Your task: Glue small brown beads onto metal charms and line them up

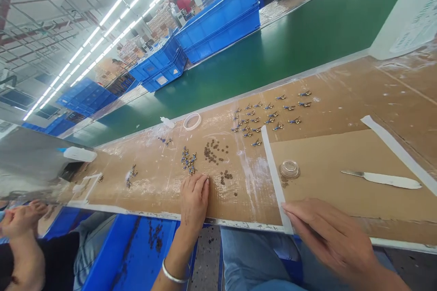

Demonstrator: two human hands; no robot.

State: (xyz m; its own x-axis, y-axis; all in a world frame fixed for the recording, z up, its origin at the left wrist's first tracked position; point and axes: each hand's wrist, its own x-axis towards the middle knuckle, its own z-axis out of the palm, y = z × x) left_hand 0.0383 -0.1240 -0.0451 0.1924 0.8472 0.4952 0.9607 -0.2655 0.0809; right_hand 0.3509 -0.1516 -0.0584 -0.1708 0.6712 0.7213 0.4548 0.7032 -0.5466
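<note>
figures (269,121), perhaps thirty-plus; knife (392,180), one

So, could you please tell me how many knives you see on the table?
1: the knife lying beyond the right hand, right of the clear dish. Others could be hidden.

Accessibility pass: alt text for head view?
A person's left hand beside small blue-and-gold pieces and brown discs on a brown workbench; right hand at a white tape strip; knife farther right. Behind: green belt, blue crates.
</note>
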